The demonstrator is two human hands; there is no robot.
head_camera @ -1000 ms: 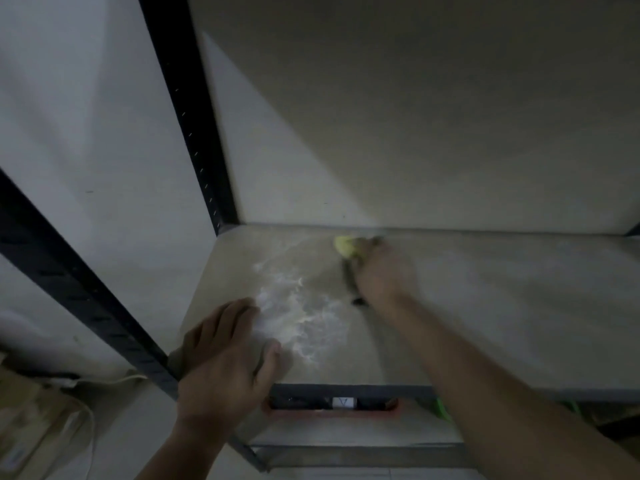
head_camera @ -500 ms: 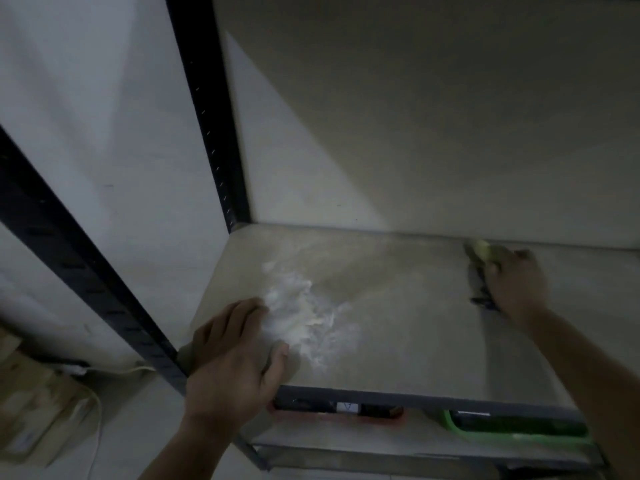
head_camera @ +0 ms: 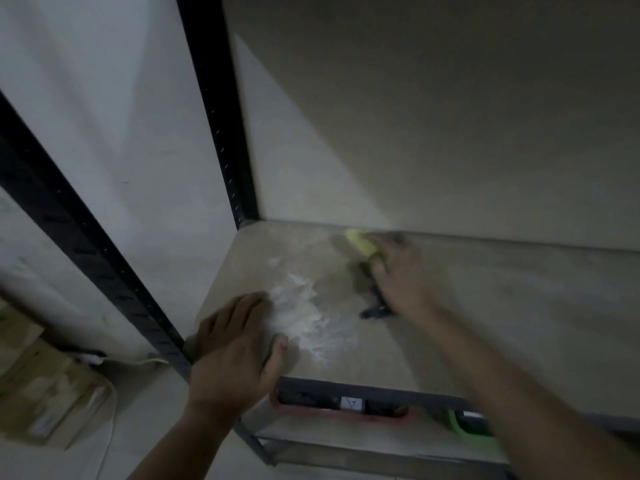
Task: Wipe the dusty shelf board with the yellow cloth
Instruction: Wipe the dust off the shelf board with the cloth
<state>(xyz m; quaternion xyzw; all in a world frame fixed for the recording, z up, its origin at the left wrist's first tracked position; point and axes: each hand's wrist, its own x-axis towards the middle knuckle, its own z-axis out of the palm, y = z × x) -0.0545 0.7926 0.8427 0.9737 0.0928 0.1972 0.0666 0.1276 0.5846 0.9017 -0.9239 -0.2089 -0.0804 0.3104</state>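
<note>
The shelf board point(head_camera: 502, 327) is pale and dimly lit, with a white patch of dust point(head_camera: 301, 313) near its front left. My right hand point(head_camera: 403, 275) presses the yellow cloth point(head_camera: 362, 245) flat on the board near the back wall, right of the dust; only the cloth's far end shows past my fingers. My left hand point(head_camera: 239, 351) rests palm down on the board's front left corner, fingertips touching the dust's edge, holding nothing.
Black perforated uprights point(head_camera: 221, 126) frame the shelf at the left. A lower shelf point(head_camera: 346, 441) carries a red-edged tray point(head_camera: 341, 405) and a green item point(head_camera: 460, 426). Cardboard boxes point(head_camera: 45, 386) and a white cable sit on the floor at the left.
My right hand swept the cloth right along the back edge, then back left toward the dust. My left hand stayed on the front corner.
</note>
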